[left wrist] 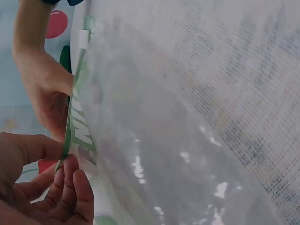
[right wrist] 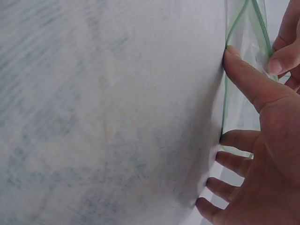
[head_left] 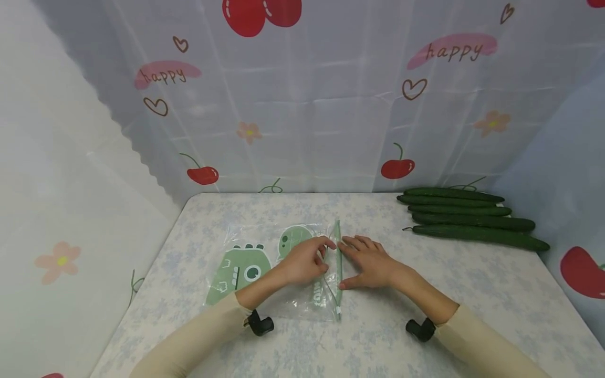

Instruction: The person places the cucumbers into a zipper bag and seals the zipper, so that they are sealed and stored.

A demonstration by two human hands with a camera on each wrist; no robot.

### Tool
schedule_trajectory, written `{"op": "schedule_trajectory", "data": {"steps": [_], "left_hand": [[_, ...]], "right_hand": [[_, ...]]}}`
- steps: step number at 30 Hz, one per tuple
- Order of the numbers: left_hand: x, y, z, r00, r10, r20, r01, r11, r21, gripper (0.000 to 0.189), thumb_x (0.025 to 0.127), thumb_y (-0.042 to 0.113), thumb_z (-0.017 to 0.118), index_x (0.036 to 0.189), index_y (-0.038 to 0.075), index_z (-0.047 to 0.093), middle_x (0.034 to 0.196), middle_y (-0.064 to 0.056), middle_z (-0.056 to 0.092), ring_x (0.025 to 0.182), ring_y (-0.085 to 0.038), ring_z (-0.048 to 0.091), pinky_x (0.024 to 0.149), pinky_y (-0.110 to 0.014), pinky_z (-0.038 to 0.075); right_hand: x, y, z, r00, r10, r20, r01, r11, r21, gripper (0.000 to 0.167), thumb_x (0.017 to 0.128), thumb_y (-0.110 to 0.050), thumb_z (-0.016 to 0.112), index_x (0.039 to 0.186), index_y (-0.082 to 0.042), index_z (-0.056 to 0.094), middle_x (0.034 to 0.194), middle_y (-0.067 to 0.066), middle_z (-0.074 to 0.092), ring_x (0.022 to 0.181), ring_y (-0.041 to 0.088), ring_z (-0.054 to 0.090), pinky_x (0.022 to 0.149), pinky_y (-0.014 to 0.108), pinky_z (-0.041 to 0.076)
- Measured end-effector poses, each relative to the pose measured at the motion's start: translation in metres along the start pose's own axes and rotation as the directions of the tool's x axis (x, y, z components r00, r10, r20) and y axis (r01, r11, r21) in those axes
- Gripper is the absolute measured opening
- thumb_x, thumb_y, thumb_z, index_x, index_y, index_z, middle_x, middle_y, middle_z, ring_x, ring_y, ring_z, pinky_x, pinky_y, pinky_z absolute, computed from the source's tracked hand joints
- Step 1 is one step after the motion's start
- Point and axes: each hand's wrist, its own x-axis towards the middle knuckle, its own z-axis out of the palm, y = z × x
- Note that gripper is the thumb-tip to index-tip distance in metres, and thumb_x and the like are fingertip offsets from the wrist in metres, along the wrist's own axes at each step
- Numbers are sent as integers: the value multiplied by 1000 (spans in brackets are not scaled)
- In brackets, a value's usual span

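Observation:
A clear zip bag (head_left: 295, 307) printed with green dinosaurs lies flat on the table, its green zip edge (head_left: 338, 262) toward the right. My left hand (head_left: 304, 260) pinches the upper layer of the bag's mouth between thumb and fingers and lifts it, so the mouth gapes. My right hand (head_left: 371, 262) rests with fingers spread at the zip edge, thumb and fingertips touching the lower layer, as the right wrist view also shows. A white slider (left wrist: 83, 39) sits at one end of the zip in the left wrist view.
Several dark green cucumbers (head_left: 472, 218) lie side by side at the table's back right. The table (head_left: 378, 341) has a pale floral cover. Behind it and at both sides hang curtains (head_left: 321, 131) printed with cherries, hearts and flowers.

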Motion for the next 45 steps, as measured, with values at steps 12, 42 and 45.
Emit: {"op": "schedule_trajectory", "data": {"steps": [12,42,45], "left_hand": [[-7,14,-8,995,39,-92,-9,952,306,14,100,31,72,97,18,77,86,3,64,70,-8,55,61,-26,45],[-22,3,-39,993,-20,119,18,1000,15,91,91,9,84,169,21,39,174,-9,38,98,-15,71,86,-33,58],[-24,5,-41,995,-8,100,8,1000,4,90,92,8,83,169,21,38,174,-10,36,88,-12,67,81,-30,57]], "right_hand": [[-3,-5,-3,999,27,35,-28,999,26,108,89,-65,80,170,-11,33,179,16,24,165,50,19,123,79,22],[-5,-8,-2,999,13,41,-11,999,-39,108,90,-67,78,170,-9,32,178,18,26,163,52,23,122,77,28],[-7,-9,-3,999,11,37,-9,999,-44,107,91,-66,78,170,-9,33,178,18,27,163,52,23,123,77,28]]}}
